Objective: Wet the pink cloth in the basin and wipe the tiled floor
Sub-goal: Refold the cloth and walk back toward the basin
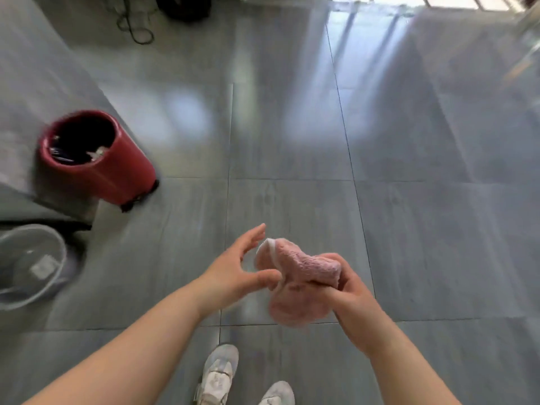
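the pink cloth (295, 267) is up in the air in front of the person, bunched into a lump, well above the grey tiled floor (292, 135). the right hand (350, 293) grips it: the fingers curl over the top of the bundle and a loose fold hangs down below the palm. a white-edged end of the cloth pokes out to the left, toward the left hand (230, 270). that hand is spread open with its fingers straight and pointing away from the person, and the end of the cloth sits in the gap between fingers and thumb. the thumb tip looks to be touching the cloth's edge, though the picture is blurred there and i cannot be sure.

one cloth, two bare hands, both forearms bare. one clear basin (20, 244) stands on the floor at the far left, well apart from the hands; i cannot tell whether there is water in it. one red bin (122, 171) stands beyond it, with some rubbish inside. two white shoes (217, 372) show at the bottom, below the hands. one dark cable (134, 27) loops on the floor at the far end.
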A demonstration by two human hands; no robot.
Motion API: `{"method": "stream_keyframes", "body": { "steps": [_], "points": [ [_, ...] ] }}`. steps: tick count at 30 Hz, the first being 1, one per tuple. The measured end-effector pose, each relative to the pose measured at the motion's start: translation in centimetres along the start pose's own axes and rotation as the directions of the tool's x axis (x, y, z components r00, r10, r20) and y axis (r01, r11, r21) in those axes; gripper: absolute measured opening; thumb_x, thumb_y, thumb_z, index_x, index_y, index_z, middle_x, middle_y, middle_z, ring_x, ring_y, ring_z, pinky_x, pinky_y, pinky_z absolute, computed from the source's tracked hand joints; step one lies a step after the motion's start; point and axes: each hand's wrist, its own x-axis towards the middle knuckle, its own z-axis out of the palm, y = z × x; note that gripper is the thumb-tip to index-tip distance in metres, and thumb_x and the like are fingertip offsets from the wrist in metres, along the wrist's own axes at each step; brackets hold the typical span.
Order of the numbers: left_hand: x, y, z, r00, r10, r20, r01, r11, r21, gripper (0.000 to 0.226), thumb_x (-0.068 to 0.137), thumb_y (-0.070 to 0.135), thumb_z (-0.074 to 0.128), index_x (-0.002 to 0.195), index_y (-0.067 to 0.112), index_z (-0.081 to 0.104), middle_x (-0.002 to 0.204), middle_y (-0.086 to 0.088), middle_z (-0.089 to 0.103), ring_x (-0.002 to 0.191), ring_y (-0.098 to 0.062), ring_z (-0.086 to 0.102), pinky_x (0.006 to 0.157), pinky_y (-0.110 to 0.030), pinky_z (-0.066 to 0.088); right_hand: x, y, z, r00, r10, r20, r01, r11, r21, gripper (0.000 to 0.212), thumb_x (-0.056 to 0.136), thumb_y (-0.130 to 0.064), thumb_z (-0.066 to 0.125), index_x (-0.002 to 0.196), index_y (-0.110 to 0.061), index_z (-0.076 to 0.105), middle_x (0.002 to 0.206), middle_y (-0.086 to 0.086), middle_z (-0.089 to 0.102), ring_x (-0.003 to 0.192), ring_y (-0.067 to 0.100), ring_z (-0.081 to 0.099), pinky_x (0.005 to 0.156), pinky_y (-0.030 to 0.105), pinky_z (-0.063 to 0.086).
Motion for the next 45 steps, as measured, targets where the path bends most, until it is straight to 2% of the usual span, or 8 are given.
{"method": "stream_keyframes", "body": {
  "steps": [5,10,14,19,28,36,40,45],
  "points": [
    [-9.2,6.5,-3.3,0.972,0.079,-0.222,-0.105,0.989,-0.107,0.043,0.048,0.023,0.071,0.091,0.021,0.064,0.090,0.005,0.067,0.086,-0.010,0.061,0.068,-0.008,0.049,-3.2,-8.5,8.3,0.985,-0.024,0.169,0.032,0.999,-0.044,0.039,0.047,-0.022,0.064,0.081,-0.015,0.045,0.075,-0.003,0.053,0.062,0.001,0.050,0.056,0.007,0.042],
    [-17.1,5.7,-7.4,0.902,0.069,-0.426,-0.178,0.958,-0.223,0.030,0.052,0.023,0.070,0.081,0.016,0.068,0.074,0.008,0.070,0.070,0.002,0.063,0.060,-0.006,0.049,-4.3,-10.3,14.9,0.934,0.005,0.356,0.094,0.961,-0.259,0.082,0.042,-0.027,0.065,0.118,-0.010,0.041,0.085,-0.008,0.056,0.072,-0.002,0.055,0.075,0.013,0.042],
    [-22.2,4.4,-10.7,0.856,0.074,-0.511,-0.264,0.914,-0.310,0.016,0.064,0.014,0.065,0.080,0.013,0.063,0.068,0.011,0.070,0.064,0.008,0.062,0.057,-0.006,0.047,-5.1,-9.4,20.1,0.832,0.124,0.541,0.138,0.898,-0.417,0.045,0.061,-0.016,0.060,0.105,-0.023,0.060,0.094,-0.008,0.063,0.085,0.002,0.058,0.077,0.019,0.048],
    [-28.8,0.7,-17.6,0.812,0.002,-0.583,-0.269,0.888,-0.373,0.013,0.080,0.006,0.063,0.079,0.018,0.056,0.061,0.012,0.063,0.062,-0.005,0.052,0.055,-0.011,0.042,-5.8,-8.1,29.7,0.902,0.016,0.431,0.177,0.897,-0.404,0.019,0.071,-0.013,0.061,0.075,-0.031,0.061,0.068,-0.019,0.062,0.069,-0.004,0.054,0.064,0.008,0.045],
    [-39.7,-8.9,-34.4,0.896,-0.163,-0.414,0.101,0.981,-0.168,0.035,0.052,0.049,0.065,0.080,0.028,0.065,0.081,0.009,0.067,0.080,-0.005,0.060,0.068,-0.016,0.046,-5.3,-2.5,52.2,0.835,0.078,0.545,0.344,0.699,-0.627,0.014,0.080,-0.022,0.068,0.090,-0.024,0.057,0.075,-0.020,0.055,0.071,-0.007,0.052,0.062,-0.001,0.039],
    [-38.4,-12.3,-43.3,0.881,-0.255,-0.399,0.083,0.913,-0.400,0.027,0.088,0.031,0.055,0.067,0.019,0.068,0.078,-0.016,0.050,0.073,-0.024,0.041,0.057,-0.028,0.033,0.8,-0.2,56.9,0.780,0.318,0.538,-0.056,0.893,-0.446,0.046,0.050,-0.044,0.068,0.093,-0.031,0.060,0.089,-0.013,0.064,0.077,-0.005,0.061,0.066,0.010,0.046],
    [-36.1,-15.1,-49.4,0.837,-0.378,-0.395,0.127,0.838,-0.531,0.026,0.090,0.031,0.050,0.082,0.012,0.066,0.084,-0.016,0.061,0.079,-0.025,0.055,0.050,-0.021,0.050,5.4,1.7,60.8,0.718,0.435,0.544,-0.094,0.834,-0.543,0.050,0.047,-0.045,0.066,0.095,-0.034,0.059,0.092,-0.010,0.063,0.086,0.005,0.059,0.070,0.017,0.049],
    [-31.2,-20.0,-56.8,0.795,-0.511,-0.328,0.218,0.744,-0.631,0.028,0.088,0.031,0.052,0.087,0.006,0.064,0.071,-0.004,0.072,0.064,-0.014,0.067,0.053,-0.020,0.054,12.6,5.1,65.4,0.804,0.468,0.367,-0.180,0.779,-0.600,0.041,0.072,-0.024,0.071,0.111,-0.023,0.060,0.107,0.002,0.063,0.103,0.021,0.059,0.096,0.036,0.049]
  ]
}}
